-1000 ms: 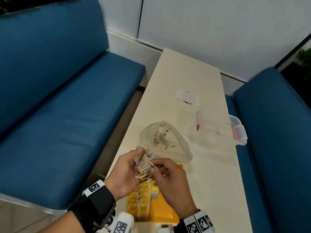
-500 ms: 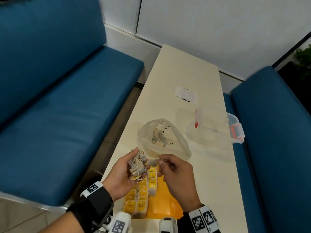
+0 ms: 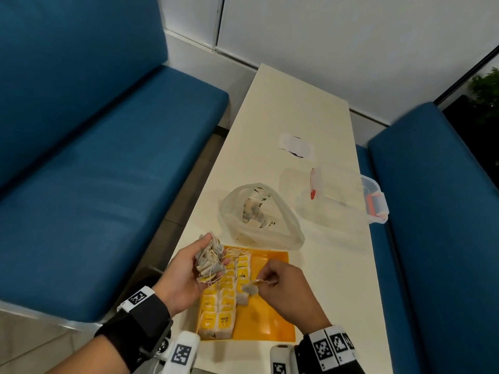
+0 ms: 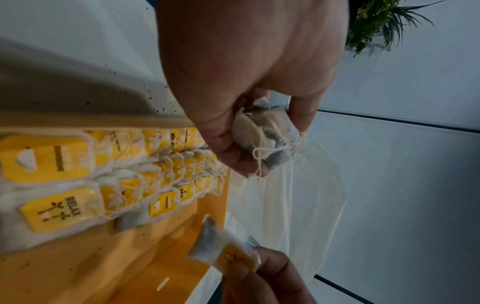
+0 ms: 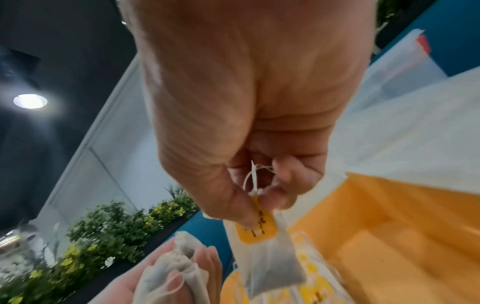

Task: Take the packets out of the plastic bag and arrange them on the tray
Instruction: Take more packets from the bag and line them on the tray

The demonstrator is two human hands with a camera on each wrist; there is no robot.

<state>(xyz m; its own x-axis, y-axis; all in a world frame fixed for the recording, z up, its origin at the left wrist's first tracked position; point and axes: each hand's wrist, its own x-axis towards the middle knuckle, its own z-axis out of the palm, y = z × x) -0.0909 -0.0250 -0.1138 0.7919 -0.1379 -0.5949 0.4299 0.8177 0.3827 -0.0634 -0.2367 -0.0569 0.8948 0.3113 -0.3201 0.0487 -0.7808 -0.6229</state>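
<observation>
An orange tray (image 3: 272, 322) lies at the table's near end with rows of yellow-tagged tea packets (image 3: 224, 300) along its left side. My left hand (image 3: 189, 268) grips a bunch of packets (image 3: 210, 257) over the tray's left edge; the same bunch (image 4: 267, 139) shows in the left wrist view. My right hand (image 3: 280, 287) pinches a single packet (image 3: 249, 288) by its yellow tag (image 5: 257, 228) just above the tray beside the rows. The clear plastic bag (image 3: 259, 214) stands open behind the tray with more packets inside.
A clear lidded box (image 3: 348, 198) with red clips sits at the table's right edge, behind the bag. A white slip of paper (image 3: 297, 144) lies farther back. Blue benches (image 3: 94, 184) flank the narrow table (image 3: 337, 279) on both sides.
My right hand has pulled one packet free of the bunch and lowered it toward the tray. My left hand has stayed over the tray's left edge with the bunch.
</observation>
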